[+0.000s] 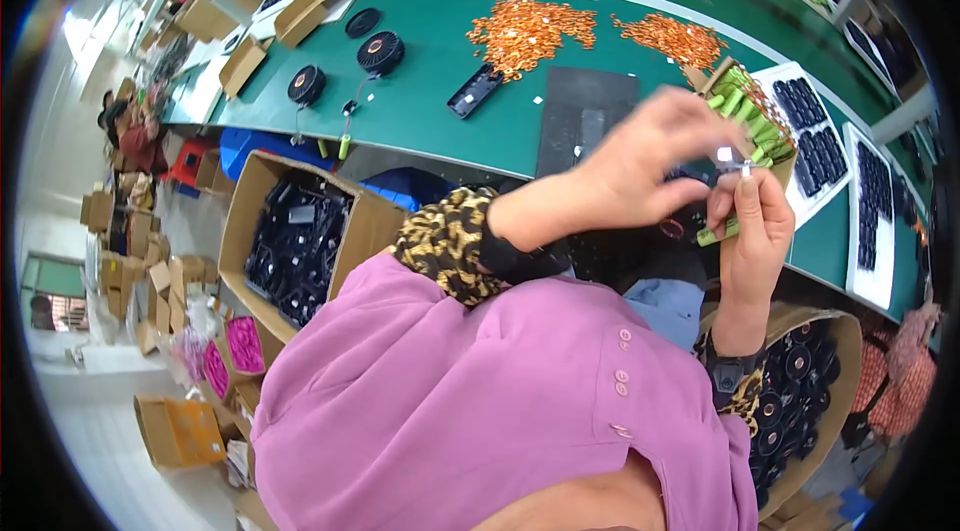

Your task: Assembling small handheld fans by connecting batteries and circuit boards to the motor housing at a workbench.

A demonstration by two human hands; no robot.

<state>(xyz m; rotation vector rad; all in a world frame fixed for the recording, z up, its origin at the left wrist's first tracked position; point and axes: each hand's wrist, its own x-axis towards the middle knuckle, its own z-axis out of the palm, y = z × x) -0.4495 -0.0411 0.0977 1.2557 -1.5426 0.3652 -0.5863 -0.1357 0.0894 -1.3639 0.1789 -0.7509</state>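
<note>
1. Left: open cardboard box [300, 236] of black parts below the tabletop [430, 81] edge. Count: one box; parts inside too many and too dark to count.
2. Round black fan-like units on the tabletop: three [381, 52], one with a trailing wire. Flat black elongated part [474, 91]: one.
3. Piles of small orange pieces [530, 29]: two, well apart from the hands.
4. Left hand [640, 171]: raised above the tabletop edge, fingers curled, grip closed on a small pale metallic tab [728, 159] at the fingertips.
5. Right hand [755, 221]: grip closed around a green cylindrical cell [722, 230], held upright, top end touching the tab.
6. Risk, judged: tab slipping off the cell end, caused by the pinch holding only its edge; dropped tab likely lost among parts below.
7. Risk, judged: cell sliding down through the fingers, caused by its smooth casing.
8. Box of green cells [750, 106] just beyond the hands: one; cells not countable.
9. White trays of black parts [815, 131]: three visible at right.
</note>
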